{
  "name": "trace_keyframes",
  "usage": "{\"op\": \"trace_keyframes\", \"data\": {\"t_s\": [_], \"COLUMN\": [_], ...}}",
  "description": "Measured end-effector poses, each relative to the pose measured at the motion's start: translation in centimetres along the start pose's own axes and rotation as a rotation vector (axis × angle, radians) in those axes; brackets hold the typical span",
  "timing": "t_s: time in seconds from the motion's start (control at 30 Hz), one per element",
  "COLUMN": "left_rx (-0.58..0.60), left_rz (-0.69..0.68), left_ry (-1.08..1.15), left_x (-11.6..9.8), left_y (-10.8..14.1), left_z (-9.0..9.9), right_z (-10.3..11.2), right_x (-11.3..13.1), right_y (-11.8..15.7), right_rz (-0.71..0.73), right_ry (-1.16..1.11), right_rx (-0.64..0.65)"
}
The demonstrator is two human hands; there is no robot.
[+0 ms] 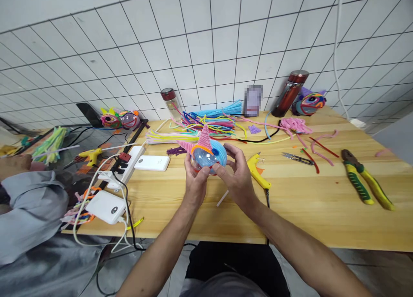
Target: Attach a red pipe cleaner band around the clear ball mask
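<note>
Both hands hold a craft figure [204, 155] above the table. It has a clear round body, blue pipe-cleaner wrapping on its right side, an orange trim line and two pink pointed pieces on top. My left hand [195, 181] grips its lower left, thumb pressed near the bottom. On the right side, my right hand [238, 176] closes round it with the thumb at the front. The figure's underside is partly hidden by my fingers. A yellow hot glue gun [258, 172] lies just right of my right hand. Beneath the hands is a thin white stick [222, 198].
Bundles of pipe cleaners [209, 120] lie behind the figure. To the right are thread snips [298, 158] and pliers [366, 179]. Red thermos [288, 95] and another figure [309, 102] stand at the back. Power strip [125, 168], power banks and cables lie left, beside another person's sleeve [32, 211].
</note>
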State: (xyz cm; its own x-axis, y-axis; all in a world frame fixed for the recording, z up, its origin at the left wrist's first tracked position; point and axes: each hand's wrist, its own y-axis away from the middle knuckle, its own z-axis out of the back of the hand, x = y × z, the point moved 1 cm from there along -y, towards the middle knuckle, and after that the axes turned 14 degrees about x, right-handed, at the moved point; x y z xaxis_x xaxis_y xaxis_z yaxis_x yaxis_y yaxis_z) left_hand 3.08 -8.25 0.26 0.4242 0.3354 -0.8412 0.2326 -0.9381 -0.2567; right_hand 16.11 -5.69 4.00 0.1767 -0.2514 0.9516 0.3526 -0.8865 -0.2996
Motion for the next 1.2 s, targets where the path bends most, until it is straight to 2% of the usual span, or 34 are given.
{"op": "trace_keyframes", "data": {"t_s": [0.13,0.47,0.9,1.2], "left_rx": [0.051,0.053,-0.008,-0.075], "left_rz": [-0.001,-0.014,-0.007,0.015], "left_ry": [-0.023,-0.021,0.033,-0.033], "left_x": [-0.2,-0.3,0.1,-0.4], "left_y": [-0.1,-0.1,-0.1,0.0], "left_z": [0.0,0.0,-0.1,-0.5], "right_z": [0.2,0.4,0.6,0.7], "right_x": [-0.1,-0.3,-0.5,-1.2], "right_y": [-0.1,-0.3,-0.5,-0.4], "right_rz": [-0.002,-0.025,-0.056,-0.048], "right_ry": [-0.026,-0.042,-0.054,-0.005], "right_rx": [0.005,0.021,0.027,0.087]}}
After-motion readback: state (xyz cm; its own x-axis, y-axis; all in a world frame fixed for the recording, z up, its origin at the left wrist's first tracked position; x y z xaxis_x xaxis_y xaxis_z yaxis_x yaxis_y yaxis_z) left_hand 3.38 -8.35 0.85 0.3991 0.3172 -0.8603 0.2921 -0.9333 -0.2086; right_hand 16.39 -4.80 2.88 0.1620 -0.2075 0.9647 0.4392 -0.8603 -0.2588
